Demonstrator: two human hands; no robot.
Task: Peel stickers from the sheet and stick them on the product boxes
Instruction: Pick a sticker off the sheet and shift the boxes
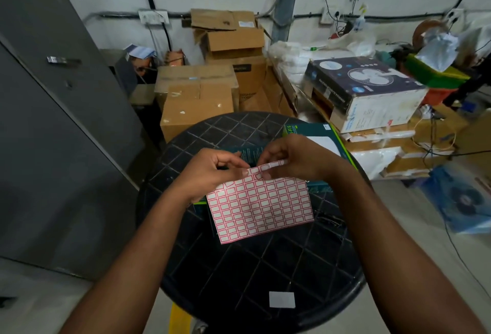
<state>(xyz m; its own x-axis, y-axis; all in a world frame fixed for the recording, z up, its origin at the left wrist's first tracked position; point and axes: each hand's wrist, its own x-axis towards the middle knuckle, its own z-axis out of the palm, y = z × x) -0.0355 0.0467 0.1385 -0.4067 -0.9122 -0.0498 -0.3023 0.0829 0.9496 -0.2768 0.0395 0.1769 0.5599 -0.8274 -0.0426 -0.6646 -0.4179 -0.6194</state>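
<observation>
Nearest the lens, a white label (282,299) stuck on the black round desk (239,267). Above it, left hand (212,171) pinching the top edge of the red-bordered sticker sheet (259,206), right hand (295,159) with fingers (265,175) pinching a sticker row beside the left thumb. Beneath and beyond the fingers, dark green product boxes (322,139) lying flat.

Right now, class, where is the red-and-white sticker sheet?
In the head view, the red-and-white sticker sheet sits mid-frame over the round black table, pinched at its top edge by both hands.

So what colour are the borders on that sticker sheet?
Red borders around white labels on the sticker sheet, seen best in the head view.
</observation>
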